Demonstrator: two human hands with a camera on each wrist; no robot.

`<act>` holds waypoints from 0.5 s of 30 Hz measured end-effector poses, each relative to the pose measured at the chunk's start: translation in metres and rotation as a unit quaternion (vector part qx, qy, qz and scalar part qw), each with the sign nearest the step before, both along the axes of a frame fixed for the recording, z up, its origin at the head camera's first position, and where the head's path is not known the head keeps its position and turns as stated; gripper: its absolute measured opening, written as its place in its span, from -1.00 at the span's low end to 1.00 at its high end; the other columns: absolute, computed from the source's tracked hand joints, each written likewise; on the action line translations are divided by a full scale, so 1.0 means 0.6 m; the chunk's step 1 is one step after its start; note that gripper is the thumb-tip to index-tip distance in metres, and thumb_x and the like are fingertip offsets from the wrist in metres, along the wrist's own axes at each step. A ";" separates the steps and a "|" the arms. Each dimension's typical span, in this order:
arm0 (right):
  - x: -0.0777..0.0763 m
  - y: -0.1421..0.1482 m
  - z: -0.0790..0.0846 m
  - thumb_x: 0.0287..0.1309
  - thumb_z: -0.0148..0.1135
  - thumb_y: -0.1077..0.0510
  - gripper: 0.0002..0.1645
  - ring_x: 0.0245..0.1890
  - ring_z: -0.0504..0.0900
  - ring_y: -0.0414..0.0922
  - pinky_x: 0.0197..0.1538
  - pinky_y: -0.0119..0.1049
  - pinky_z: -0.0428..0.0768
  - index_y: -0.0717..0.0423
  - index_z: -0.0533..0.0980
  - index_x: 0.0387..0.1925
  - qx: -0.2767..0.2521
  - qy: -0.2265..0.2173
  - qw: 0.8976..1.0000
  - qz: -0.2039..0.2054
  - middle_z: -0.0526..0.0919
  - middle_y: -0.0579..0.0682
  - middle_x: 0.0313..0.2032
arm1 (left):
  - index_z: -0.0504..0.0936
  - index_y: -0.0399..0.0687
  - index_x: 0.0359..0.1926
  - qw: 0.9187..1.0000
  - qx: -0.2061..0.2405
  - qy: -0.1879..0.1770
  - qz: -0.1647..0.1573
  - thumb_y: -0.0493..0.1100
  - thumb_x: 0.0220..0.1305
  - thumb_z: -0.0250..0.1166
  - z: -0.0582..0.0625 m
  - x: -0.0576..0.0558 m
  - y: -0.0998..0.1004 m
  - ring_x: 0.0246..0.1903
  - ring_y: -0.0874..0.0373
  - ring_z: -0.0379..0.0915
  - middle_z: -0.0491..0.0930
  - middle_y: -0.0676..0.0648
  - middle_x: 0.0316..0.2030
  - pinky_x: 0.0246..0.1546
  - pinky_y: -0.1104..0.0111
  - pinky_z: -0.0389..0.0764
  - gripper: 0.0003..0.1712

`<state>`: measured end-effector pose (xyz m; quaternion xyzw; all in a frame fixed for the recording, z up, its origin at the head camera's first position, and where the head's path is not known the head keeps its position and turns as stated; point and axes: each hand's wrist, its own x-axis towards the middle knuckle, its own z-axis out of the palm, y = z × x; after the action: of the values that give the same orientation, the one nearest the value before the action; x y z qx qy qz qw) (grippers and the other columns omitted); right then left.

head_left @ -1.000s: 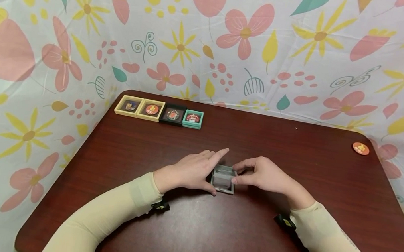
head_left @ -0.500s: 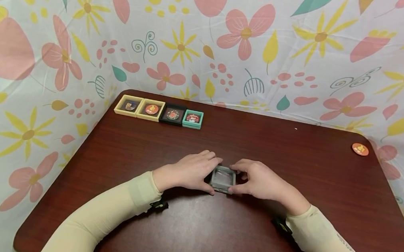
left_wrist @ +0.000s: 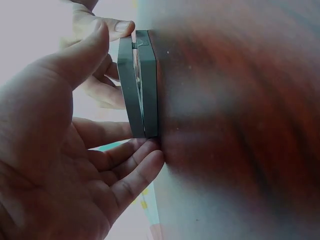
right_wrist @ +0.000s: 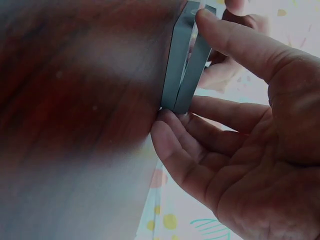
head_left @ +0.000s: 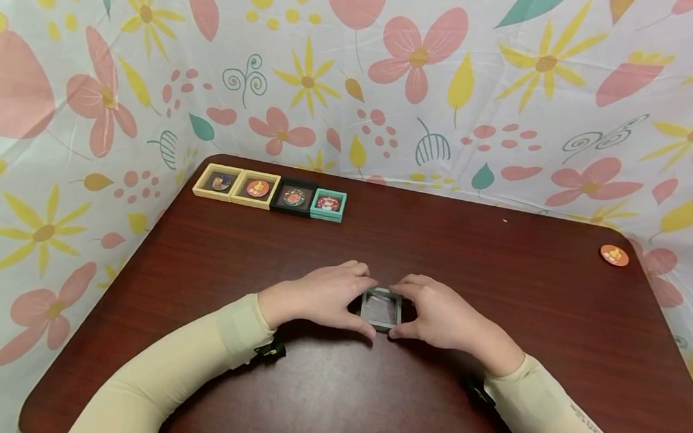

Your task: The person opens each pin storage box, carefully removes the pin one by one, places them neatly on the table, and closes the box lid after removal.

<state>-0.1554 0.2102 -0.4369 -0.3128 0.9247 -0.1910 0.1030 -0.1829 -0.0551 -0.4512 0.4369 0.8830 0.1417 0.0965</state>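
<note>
Gray square case on desk, between left hand and right hand. Right hand pinches it: thumb on top half's near edge, fingers at far edge. Left hand loosely spread, fingers touching far edge, thumb off it. Halves gapped on near side. Beyond left hand: row of yellow frames, black frame, teal frame. Orange disc beyond right hand, farther right.
</note>
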 end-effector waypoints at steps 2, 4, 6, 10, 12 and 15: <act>0.000 -0.001 0.000 0.10 0.79 -0.09 -0.14 0.16 0.70 0.01 0.19 0.05 0.69 0.24 0.68 0.32 0.000 0.002 1.000 0.001 0.70 0.04 0.20 | 0.63 -0.08 0.48 1.000 0.000 0.001 0.001 0.54 0.37 0.42 -0.001 -0.001 -0.001 0.14 0.17 0.44 0.55 0.03 0.13 0.04 0.28 0.62 -0.02; 0.000 -0.002 0.000 0.09 0.79 -0.10 -0.14 0.16 0.70 0.01 0.20 0.05 0.68 0.24 0.68 0.31 0.000 0.004 1.000 0.001 0.70 0.04 0.19 | 0.65 -0.09 0.46 1.000 0.000 0.003 0.001 0.50 0.41 0.41 0.000 -0.001 -0.001 0.12 0.16 0.45 0.55 0.02 0.12 0.03 0.29 0.61 -0.07; 0.000 -0.003 0.000 0.08 0.79 -0.10 -0.14 0.16 0.69 0.01 0.20 0.05 0.68 0.23 0.68 0.31 0.000 0.003 1.000 0.000 0.70 0.03 0.19 | 0.66 -0.10 0.45 1.000 -0.003 0.008 0.001 0.47 0.42 0.42 0.000 0.000 -0.001 0.11 0.15 0.45 0.55 0.01 0.11 0.03 0.28 0.60 -0.09; -0.001 -0.003 0.000 0.08 0.80 -0.11 -0.14 0.17 0.69 0.00 0.21 0.05 0.67 0.21 0.68 0.32 -0.001 -0.002 1.000 -0.002 0.70 0.02 0.19 | 0.66 -0.11 0.45 1.000 -0.011 0.015 0.000 0.44 0.43 0.44 0.001 0.002 0.001 0.11 0.13 0.46 0.55 -0.01 0.09 0.04 0.26 0.61 -0.11; -0.001 -0.002 -0.001 0.08 0.80 -0.11 -0.14 0.17 0.69 0.00 0.21 0.06 0.67 0.20 0.68 0.32 -0.001 -0.003 1.000 -0.002 0.69 0.02 0.19 | 0.65 -0.11 0.46 1.000 -0.015 0.017 0.000 0.44 0.43 0.43 0.001 0.002 0.002 0.11 0.12 0.46 0.55 -0.01 0.09 0.04 0.26 0.61 -0.11; -0.001 -0.003 -0.001 0.07 0.80 -0.11 -0.15 0.16 0.69 0.00 0.20 0.06 0.67 0.20 0.69 0.31 -0.001 -0.001 1.000 -0.001 0.70 0.01 0.18 | 0.64 -0.09 0.48 1.000 -0.021 0.017 0.000 0.44 0.44 0.43 0.000 0.002 0.003 0.10 0.13 0.45 0.55 0.00 0.10 0.02 0.27 0.61 -0.11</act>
<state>-0.1558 0.2087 -0.4373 -0.3121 0.9246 -0.1922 0.1036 -0.1816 -0.0531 -0.4514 0.4367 0.8875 0.1157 0.0907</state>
